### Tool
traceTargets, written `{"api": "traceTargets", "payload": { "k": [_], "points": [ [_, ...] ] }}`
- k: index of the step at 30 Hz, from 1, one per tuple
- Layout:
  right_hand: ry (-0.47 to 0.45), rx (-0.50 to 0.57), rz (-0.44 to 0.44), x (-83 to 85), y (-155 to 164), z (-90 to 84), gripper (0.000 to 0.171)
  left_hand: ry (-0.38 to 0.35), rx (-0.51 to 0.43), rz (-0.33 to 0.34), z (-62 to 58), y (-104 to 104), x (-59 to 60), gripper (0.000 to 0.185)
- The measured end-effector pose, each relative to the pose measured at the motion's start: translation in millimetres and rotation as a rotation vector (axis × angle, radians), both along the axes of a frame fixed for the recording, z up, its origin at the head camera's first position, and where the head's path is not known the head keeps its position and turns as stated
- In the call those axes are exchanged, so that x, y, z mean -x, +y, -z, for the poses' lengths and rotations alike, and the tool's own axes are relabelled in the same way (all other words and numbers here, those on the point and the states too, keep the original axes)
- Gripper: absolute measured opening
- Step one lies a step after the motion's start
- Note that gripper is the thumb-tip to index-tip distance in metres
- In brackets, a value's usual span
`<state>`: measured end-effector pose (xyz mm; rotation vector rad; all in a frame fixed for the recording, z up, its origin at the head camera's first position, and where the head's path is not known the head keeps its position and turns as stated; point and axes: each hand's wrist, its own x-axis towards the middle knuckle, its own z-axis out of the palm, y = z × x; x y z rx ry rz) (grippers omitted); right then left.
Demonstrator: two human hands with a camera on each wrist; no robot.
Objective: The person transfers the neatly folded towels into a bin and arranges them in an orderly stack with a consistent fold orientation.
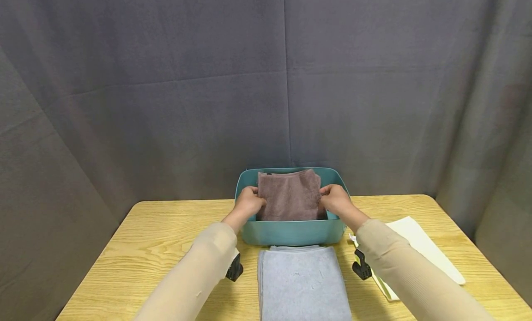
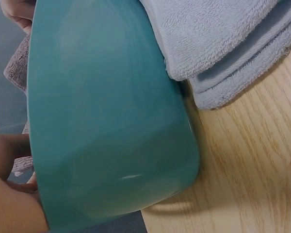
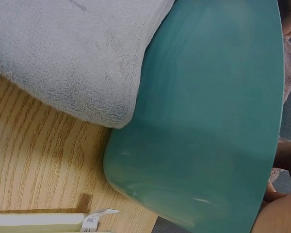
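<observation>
held a folded brown towel (image 1: 291,196) by both sides, down inside the teal tub (image 1: 293,233) at the far middle of the table (image 1: 137,247). pinched its left edge with the left hand (image 1: 248,202), fingers curled together on the cloth with the thumb on top. pinched its right edge with the right hand (image 1: 335,200) the same way, fingers bent tight on the fold. sat low in the tub, with the top edge near the back wall. looked soft and floppy, light too, and not slippery at all because of the fuzzy cloth. could not break. would likely sag in the middle and come unfolded if held by one corner only. best taken by the two side edges, with all the layers squeezed together, just like here, or scooped from under with flat hands. lay right in front of the tub: a folded grey towel (image 1: 302,284), thick and soft too, touching the tub wall. seen up close from the left wrist: the smooth tub side (image 2: 111,121), the grey towel (image 2: 223,43) pressed against it, and a bit of brown cloth by the fingers. seen from the right wrist: the same tub (image 3: 203,121), the grey towel (image 3: 72,53), and a cream towel (image 3: 39,222) with a small tag. lay off to the right on the table: that cream towel (image 1: 420,247), partly under the right sleeve.
</observation>
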<state>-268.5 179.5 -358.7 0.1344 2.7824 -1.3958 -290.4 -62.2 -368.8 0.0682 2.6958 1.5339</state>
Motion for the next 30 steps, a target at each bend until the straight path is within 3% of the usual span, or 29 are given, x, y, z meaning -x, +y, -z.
{"api": "traceTargets", "payload": {
  "k": [5, 12, 21, 30],
  "points": [
    [0.018, 0.003, 0.004, 1.2, 0.7, 2.0, 0.039, -0.006, 0.007, -0.022, -7.2, 2.3, -11.7, 0.041],
    [0.050, 0.059, 0.025, 0.2, 2.3, -2.8, 0.037, 0.056, -0.099, -0.059, -4.8, 1.9, -11.6, 0.036],
    [0.078, 0.084, 0.028, -0.7, 1.9, -4.3, 0.033, 0.136, -0.126, -0.043, -7.3, -2.2, -14.6, 0.032],
    [0.127, 0.153, 0.032, -7.5, 6.6, -6.1, 0.032, 0.159, -0.222, -0.020, -9.8, -10.5, -18.8, 0.032]
  ]
}}
